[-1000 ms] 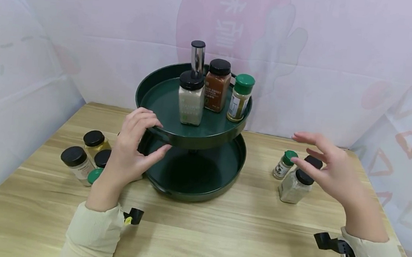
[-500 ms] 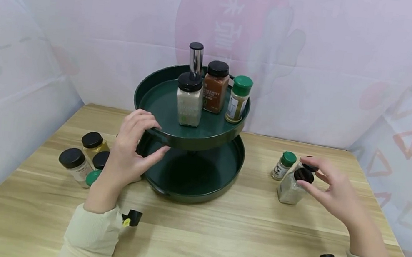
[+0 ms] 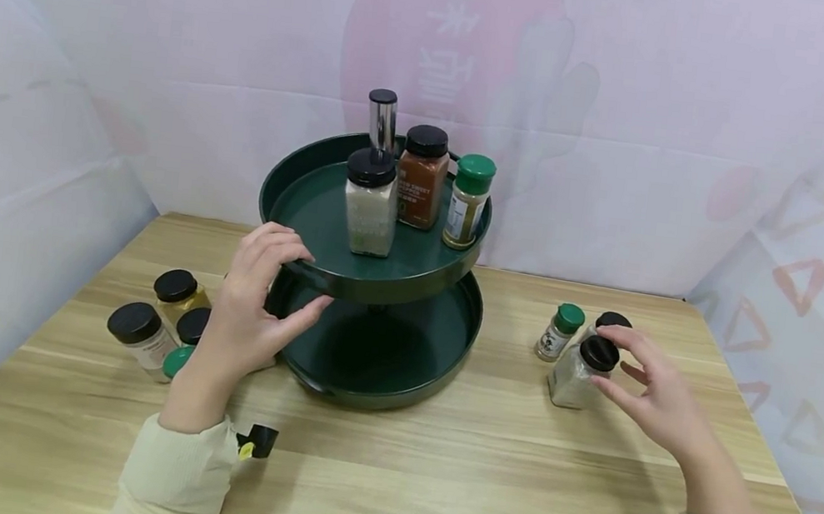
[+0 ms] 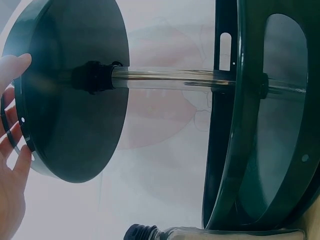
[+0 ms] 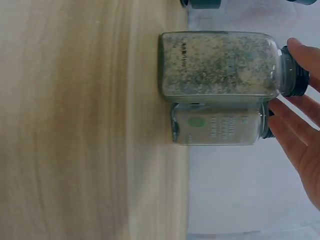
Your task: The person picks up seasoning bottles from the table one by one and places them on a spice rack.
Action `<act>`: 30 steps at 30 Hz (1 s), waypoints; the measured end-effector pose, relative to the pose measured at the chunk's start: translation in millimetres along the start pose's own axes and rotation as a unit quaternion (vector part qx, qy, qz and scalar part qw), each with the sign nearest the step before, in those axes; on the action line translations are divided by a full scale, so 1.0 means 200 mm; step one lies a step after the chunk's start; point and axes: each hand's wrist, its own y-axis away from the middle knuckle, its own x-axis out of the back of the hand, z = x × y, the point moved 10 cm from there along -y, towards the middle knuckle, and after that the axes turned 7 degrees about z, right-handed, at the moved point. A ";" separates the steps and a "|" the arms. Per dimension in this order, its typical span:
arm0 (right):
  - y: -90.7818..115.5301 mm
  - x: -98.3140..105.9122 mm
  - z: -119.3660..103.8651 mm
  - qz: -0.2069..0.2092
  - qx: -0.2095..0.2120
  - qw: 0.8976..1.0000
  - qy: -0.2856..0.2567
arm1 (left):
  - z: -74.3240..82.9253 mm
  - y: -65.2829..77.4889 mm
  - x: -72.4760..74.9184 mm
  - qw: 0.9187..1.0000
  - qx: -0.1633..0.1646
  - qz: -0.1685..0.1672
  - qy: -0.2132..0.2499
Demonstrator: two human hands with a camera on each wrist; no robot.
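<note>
A speckled clear jar (image 5: 220, 65) was gripped near the right edge of the tabletop (image 3: 448, 487).
Its black cap (image 3: 600, 352) was pinched by the right hand (image 3: 657, 400), the tray (image 3: 378, 290) by the left hand (image 3: 247, 315).

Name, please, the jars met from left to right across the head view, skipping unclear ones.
White-labelled jar, yellow jar, pale jar, red-brown jar, green-lidded jar on the upper tray, small green-lidded jar, grey-speckled jar.

Creased pale sheeting (image 3: 240, 29) with faint prints (image 3: 377, 44) around a light wood-grain tabletop (image 3: 449, 479).
</note>
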 end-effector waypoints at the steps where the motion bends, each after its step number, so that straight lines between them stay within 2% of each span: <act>1: 0.00 -0.01 0.00 -0.001 0.002 1.000 -0.003 | 0.00 0.00 0.00 1.000 0.001 0.000 0.000; 13: 0.06 -0.06 0.09 -0.010 -0.035 0.999 -0.040 | 0.00 0.00 0.00 1.000 0.004 -0.003 0.000; 23: 0.06 -0.12 0.11 -0.030 -0.047 0.998 -0.037 | 0.00 0.00 0.00 1.000 0.004 -0.003 -0.001; 30: 0.07 -0.15 0.11 -0.039 -0.051 0.994 -0.087 | 0.00 0.00 0.00 1.000 0.002 -0.003 -0.001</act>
